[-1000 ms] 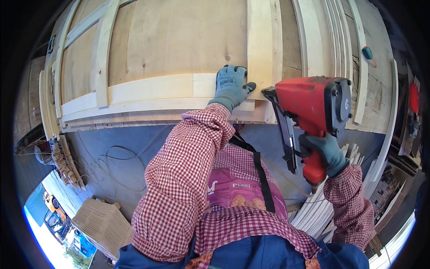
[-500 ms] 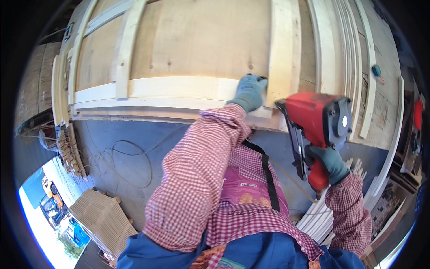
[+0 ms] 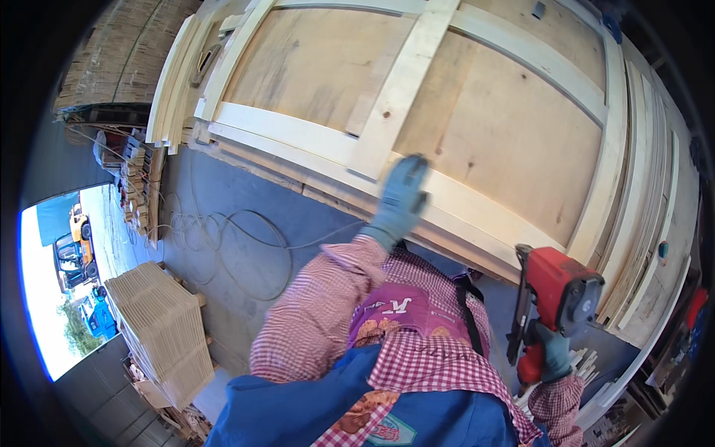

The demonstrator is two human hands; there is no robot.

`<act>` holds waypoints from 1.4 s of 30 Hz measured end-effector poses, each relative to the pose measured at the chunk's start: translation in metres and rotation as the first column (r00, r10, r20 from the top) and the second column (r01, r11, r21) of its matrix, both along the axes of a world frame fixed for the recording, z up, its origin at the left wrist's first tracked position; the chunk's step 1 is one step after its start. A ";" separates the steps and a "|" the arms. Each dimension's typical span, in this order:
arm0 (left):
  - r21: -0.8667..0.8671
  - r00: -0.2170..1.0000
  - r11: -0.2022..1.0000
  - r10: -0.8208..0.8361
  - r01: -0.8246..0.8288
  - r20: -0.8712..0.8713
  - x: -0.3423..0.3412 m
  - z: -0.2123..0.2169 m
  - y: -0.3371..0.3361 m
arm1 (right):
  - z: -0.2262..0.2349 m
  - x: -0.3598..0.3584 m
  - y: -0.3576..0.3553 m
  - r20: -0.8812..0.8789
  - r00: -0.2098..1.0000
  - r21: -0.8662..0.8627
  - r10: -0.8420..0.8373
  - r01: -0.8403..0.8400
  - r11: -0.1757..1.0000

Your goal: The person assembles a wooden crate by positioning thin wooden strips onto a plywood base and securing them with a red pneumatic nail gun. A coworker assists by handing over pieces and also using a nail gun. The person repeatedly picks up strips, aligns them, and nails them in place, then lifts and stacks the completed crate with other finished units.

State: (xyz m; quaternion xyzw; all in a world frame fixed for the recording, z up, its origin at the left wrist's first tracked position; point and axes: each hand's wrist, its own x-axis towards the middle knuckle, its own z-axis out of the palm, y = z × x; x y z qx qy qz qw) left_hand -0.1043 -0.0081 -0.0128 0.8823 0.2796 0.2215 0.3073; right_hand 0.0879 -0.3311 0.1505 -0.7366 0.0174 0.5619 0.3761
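My left hand (image 3: 402, 203), in a blue-grey work glove, is over the near edge of a wooden frame panel, beside the lower end of a crosswise wood slat (image 3: 398, 97). Its fingers are stretched out with the thumb apart, slightly blurred, and nothing shows in them. Whether it touches the wood I cannot tell. At the right, my right hand (image 3: 555, 353), gloved alike, is wrapped round the grip of a red and black nail gun (image 3: 560, 287). The gun's nose is close to the panel's near right corner. A pale plywood sheet (image 3: 499, 119) backs the slats.
Loose wood strips (image 3: 646, 186) lie along the right and more strips (image 3: 175, 82) at the left. A hose (image 3: 287, 257) loops over the grey floor. A stack of slatted boards (image 3: 160, 328) stands lower left. Beyond it, an orange forklift (image 3: 78, 246) shows through an opening.
My view has swung left along the panel. My left hand has left the right-hand corner slat for the middle slat, its fingers opening. The nail gun has drawn lower, away from the wood.
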 end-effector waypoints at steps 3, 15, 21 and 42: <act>0.202 0.958 0.967 0.198 -0.155 -0.210 -0.077 -0.013 0.093 | -0.030 -0.027 0.060 0.112 0.989 0.040 0.101 -0.106 0.994; 0.003 0.654 0.997 0.055 -0.080 -0.755 -0.067 -0.036 0.180 | -0.057 -0.119 0.282 0.014 1.000 0.120 0.026 -0.028 0.992; -0.008 0.757 0.996 0.061 -0.086 -0.651 -0.074 -0.042 0.178 | -0.066 -0.126 0.267 0.019 0.999 0.161 -0.045 0.041 0.986; 0.002 0.779 0.996 0.075 -0.094 -0.622 -0.079 -0.050 0.182 | -0.060 -0.109 0.249 -0.191 0.968 0.114 0.162 -0.142 0.983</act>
